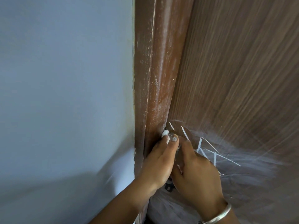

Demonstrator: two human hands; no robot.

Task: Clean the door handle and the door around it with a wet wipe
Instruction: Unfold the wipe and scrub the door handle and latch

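Both hands meet at the left edge of the brown wood-grain door (234, 78). My left hand (159, 160) pinches a small white wad of wet wipe (165, 133) at its fingertips and presses it where the door meets the frame. My right hand (196, 173), with a silver bangle on the wrist, is curled around the door handle (178, 148). Only a sliver of metal shows between the two hands. A dark part of the lock (168, 187) peeks out below them. White scratchy lines and a hazy smear (215, 152) mark the door just right of the hands.
A glossy reddish-brown door frame (157, 70) with pale scuffs runs up from the hands. A plain blue-grey wall (64, 94) fills the left side. The door surface stretches away to the right and upward.
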